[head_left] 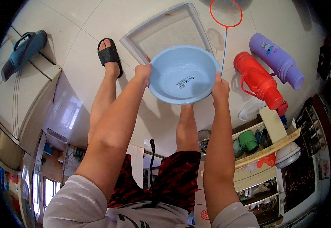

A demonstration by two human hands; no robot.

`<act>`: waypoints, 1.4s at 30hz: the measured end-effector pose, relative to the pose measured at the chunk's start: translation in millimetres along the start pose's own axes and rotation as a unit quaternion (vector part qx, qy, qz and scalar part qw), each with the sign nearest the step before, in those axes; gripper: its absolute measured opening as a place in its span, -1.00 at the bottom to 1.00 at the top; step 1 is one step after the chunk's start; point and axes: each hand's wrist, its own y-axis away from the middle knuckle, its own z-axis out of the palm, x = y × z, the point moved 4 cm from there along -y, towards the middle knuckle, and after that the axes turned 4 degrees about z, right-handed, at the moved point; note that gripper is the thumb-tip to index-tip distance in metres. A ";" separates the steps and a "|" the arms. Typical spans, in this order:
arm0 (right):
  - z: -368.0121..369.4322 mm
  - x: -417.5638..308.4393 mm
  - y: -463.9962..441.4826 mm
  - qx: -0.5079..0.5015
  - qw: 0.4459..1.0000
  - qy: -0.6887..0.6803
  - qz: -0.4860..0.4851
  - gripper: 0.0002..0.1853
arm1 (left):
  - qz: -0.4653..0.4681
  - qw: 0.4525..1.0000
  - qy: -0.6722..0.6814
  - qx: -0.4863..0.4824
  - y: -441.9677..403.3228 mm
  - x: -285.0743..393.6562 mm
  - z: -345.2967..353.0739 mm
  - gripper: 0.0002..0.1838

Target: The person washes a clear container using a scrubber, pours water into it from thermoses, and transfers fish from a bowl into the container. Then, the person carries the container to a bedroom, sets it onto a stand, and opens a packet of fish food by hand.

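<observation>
A light blue round basin [184, 72] with dark lettering on its inner bottom is held out above the floor, and nothing lies in it. My left hand [143, 74] is closed on its left rim. On the right rim my right hand [220, 88] is closed too, with the thumb over the edge. Beyond the basin a clear plastic drawer or tray [164, 32] lies on the tiles, its near part hidden behind the basin. A red hoop [226, 26] on a thin blue stick stands out just right of that tray.
A red thermos [254, 76] and a purple thermos [273, 57] are on the floor at the right. Below them is a shelf unit with a green container [248, 141]. At the left are a white cabinet [36, 81] and a blue-green bottle-like object [24, 53].
</observation>
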 end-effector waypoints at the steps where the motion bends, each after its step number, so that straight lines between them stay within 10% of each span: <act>1: -0.2 -0.5 0.3 0.000 1.000 -0.002 0.005 -0.42 | -0.002 1.000 0.000 0.002 2.9 1.9 0.3 -0.43; 22: -4.2 -14.1 7.1 -0.018 0.999 0.034 0.022 -0.33 | -0.021 0.999 0.017 0.027 2.0 -0.6 1.7 -0.60; 26: -7.3 -3.8 12.0 -0.025 0.999 0.026 -0.006 -0.34 | 0.150 0.982 -0.088 0.079 11.0 16.5 -7.7 -0.63; 35: -95.4 -9.9 125.4 -0.048 0.987 -0.034 -0.149 -0.40 | 0.370 0.924 -0.088 0.045 231.8 97.4 -47.8 -0.65; 42: -220.5 -42.9 258.8 -0.032 0.920 0.032 -0.390 -0.37 | 0.451 0.891 -0.061 0.012 402.8 8.0 -133.3 -0.65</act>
